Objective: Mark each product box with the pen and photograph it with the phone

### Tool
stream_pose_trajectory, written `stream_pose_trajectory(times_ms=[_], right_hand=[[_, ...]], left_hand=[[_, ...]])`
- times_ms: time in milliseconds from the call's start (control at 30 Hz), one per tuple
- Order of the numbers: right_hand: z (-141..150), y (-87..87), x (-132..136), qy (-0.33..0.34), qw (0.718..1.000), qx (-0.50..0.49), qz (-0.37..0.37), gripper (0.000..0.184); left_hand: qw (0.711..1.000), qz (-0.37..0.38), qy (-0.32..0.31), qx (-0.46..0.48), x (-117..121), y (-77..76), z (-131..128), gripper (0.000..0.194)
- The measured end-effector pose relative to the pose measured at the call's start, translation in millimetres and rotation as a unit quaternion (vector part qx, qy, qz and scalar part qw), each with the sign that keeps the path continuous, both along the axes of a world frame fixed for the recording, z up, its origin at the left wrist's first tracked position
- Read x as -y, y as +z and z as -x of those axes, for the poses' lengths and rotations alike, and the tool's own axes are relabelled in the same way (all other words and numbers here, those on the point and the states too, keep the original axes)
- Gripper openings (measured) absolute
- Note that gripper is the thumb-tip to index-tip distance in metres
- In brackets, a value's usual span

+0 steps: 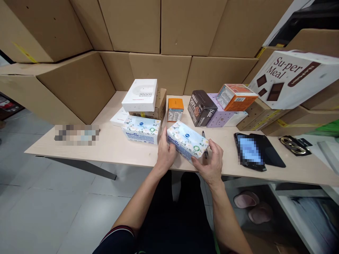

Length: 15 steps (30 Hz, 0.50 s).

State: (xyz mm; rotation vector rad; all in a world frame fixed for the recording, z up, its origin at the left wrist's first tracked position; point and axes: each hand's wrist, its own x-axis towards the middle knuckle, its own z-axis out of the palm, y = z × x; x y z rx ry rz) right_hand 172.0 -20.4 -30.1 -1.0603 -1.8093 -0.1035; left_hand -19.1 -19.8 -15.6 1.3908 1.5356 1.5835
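Both my hands hold a pale blue tissue pack (186,140) at the near edge of the light wooden table (111,148). My left hand (165,152) grips its left end. My right hand (212,162) wraps round its right end. A second matching tissue pack (141,129) lies just to the left, in front of a white power bank box (140,94) stacked on a brown carton. A black pen (203,135) lies right behind the held pack.
Behind stand a small orange box (175,109), a dark box (201,107), a lilac box (221,116) and an orange-and-white box (236,96). A phone on a black case (258,151) and gold-handled scissors (293,145) lie to the right. Cardboard cartons (159,28) wall the back.
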Motion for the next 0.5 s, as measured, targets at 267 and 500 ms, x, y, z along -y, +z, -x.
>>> stream_pose_trajectory(times_ms=[267, 500], right_hand=[[-0.3, -1.3, 1.1, 0.002, 1.000, -0.023, 0.004, 0.090], [-1.9, -7.1, 2.3, 0.000, 0.984, -0.121, 0.132, 0.080]], left_hand=[[1.000, -0.009, -0.011, 0.009, 0.0, -2.9, 0.6, 0.075], [0.998, -0.056, -0.003, 0.042, -3.0, -12.3, 0.5, 0.069]])
